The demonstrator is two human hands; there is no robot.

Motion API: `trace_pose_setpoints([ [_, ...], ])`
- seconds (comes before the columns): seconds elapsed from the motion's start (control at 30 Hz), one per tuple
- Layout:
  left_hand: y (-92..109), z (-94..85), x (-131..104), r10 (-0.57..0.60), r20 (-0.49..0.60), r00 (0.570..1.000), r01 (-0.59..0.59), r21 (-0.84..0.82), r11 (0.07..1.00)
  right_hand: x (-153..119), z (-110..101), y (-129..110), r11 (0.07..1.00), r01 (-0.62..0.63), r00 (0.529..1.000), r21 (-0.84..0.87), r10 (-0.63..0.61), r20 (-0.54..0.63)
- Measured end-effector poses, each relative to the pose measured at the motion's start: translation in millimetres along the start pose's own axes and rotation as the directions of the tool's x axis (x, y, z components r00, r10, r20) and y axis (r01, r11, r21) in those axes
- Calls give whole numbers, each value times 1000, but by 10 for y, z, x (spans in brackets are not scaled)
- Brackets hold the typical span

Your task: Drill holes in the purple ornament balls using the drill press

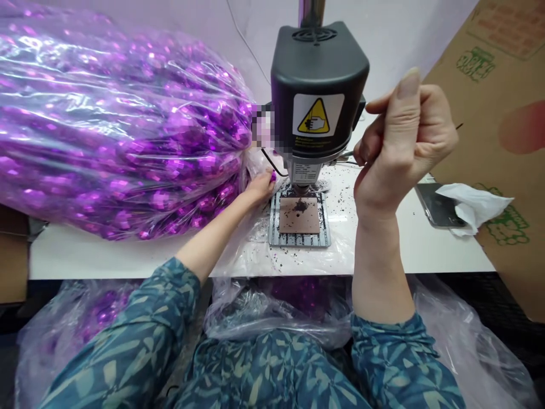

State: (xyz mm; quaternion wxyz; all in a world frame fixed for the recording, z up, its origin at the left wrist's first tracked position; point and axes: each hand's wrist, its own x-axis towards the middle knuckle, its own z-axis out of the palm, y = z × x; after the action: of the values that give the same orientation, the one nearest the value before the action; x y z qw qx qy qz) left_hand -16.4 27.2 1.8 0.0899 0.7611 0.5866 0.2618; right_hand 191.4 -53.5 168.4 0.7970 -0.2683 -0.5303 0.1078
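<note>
A small bench drill press (319, 74) stands in front of me, its dark housing bearing a yellow warning label. My right hand (404, 136) is raised at the right of the housing, its fingers curled round the machine's lever (348, 156), which is mostly hidden by the hand. Left of the machine's base, my left hand (259, 188) pinches a shiny purple bead (273, 176) at its fingertips. Below the drill head lies a brown square board (298, 224) with a hole and dark shavings, on a slotted metal base (275, 241).
A big clear bag (128, 130) of shiny purple faceted beads fills the left. An open plastic bag (272, 324) with purple pieces hangs at my lap. To the right are a phone (434, 204), crumpled tissue (477, 204) and a cardboard box (502, 142). Shavings litter the white table (128, 261).
</note>
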Motion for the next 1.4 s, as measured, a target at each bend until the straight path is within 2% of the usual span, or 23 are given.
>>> trace_pose_setpoints([
  [0.1,-18,-138,-431,9,-7,1000,-9,-42,999,-4,2,-20,1000,-19,1000,23,19,-5],
  [0.23,130,-285,-970,126,-187,974,-163,-198,966,-7,21,-55,997,-66,998,45,67,-19],
  [0.3,222,-261,-1141,141,-214,967,-210,-346,914,-9,32,-64,996,-71,997,46,72,-33],
  [0.37,289,-173,-1214,89,-157,984,-163,-562,811,-11,39,-68,997,-73,996,40,75,-43],
  [0.43,316,-61,-1197,17,-68,998,-62,-731,680,-13,39,-68,997,-80,996,22,81,-43],
  [0.5,310,30,-1127,-38,-5,999,18,-801,599,-15,37,-66,996,-85,996,2,85,-35],
  [0.6,278,85,-1015,-60,37,998,65,-812,580,-15,36,-57,996,-85,996,-24,84,-28],
  [0.73,260,91,-951,-39,33,999,50,-787,614,-15,29,-39,998,-70,997,2,70,-25],
  [0.9,261,157,-925,-41,79,996,88,-839,536,-17,12,-40,996,-85,996,-40,86,18],
  [1.13,269,202,-883,-4,121,993,100,-805,585,-27,51,-111,997,-65,996,32,66,-56],
  [1.3,344,121,-877,86,50,995,-27,-696,718,-29,57,-124,996,-89,995,20,90,-45],
  [1.4,412,140,-891,120,40,992,-60,-690,722,-27,58,-128,995,-88,994,49,91,-62],
])
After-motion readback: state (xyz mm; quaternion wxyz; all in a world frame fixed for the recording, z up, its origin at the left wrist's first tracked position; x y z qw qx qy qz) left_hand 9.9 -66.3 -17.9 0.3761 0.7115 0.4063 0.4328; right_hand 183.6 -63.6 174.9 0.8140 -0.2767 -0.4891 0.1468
